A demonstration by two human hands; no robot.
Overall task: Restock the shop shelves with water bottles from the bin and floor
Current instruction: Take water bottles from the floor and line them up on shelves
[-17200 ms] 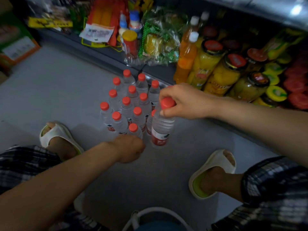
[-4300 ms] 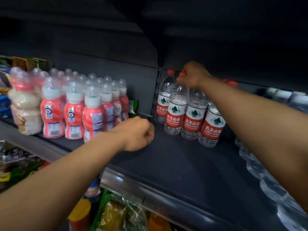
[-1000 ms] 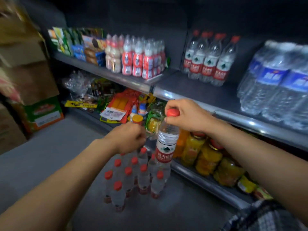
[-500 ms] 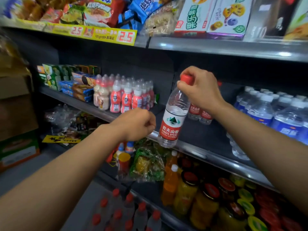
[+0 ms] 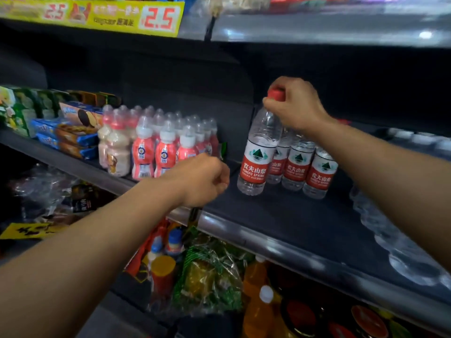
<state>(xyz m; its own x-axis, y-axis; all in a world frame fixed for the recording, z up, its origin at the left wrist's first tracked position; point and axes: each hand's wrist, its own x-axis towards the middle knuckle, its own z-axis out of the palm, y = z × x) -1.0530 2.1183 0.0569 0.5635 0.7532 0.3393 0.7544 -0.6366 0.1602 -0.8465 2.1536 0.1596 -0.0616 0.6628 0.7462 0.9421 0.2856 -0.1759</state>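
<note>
Bottle: a clear ribbed plastic water bottle (image 5: 258, 152) with a red cap and red-and-white label, tilted, its base at the dark shelf (image 5: 280, 215), just beside three matching bottles (image 5: 299, 164).
Right hand: the right hand (image 5: 294, 104) pinches the cap from above.
Left hand: the left hand (image 5: 203, 179) hangs loosely curled, holding nothing, near the shelf's metal edge.
Change: half a second ago the bottle hung in front of the shelf edge; now it is over the shelf.
</note>
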